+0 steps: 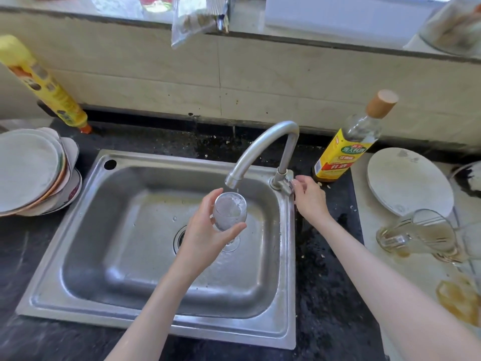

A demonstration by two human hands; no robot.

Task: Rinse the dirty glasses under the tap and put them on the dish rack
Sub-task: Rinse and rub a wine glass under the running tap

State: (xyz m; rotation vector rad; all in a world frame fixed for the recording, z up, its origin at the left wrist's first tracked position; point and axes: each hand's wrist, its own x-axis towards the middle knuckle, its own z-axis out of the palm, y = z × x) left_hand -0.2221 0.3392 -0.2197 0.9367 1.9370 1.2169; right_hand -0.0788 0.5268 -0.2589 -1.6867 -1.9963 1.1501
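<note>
Left hand: we are gripping a stemmed glass (pixel 230 211) with our left hand (pixel 205 230), fingers and thumb curling round its bowl.
Glass: we are holding it upright over the sink (pixel 78 246), its mouth just under the spout of the tap (pixel 260 149); a thin stream of water is falling into it and the inside is looking frothy. Its foot is showing below our thumb, above the drain (pixel 180 238).
Right hand: we are reaching our right hand (pixel 309 196) to the tap handle (pixel 290 186) at the base of the tap; our fingertips are touching it, but we cannot tell whether they are pinching it.
Right counter: a dirty glass jug (pixel 416 235) is lying on its side, near a white plate (pixel 408 183); a yellow-labelled bottle (pixel 348 149) is standing behind the tap.
Left counter: a stack of plates (pixel 33 173) is sitting beside the sink, with a yellow bottle (pixel 44 84) behind it.
</note>
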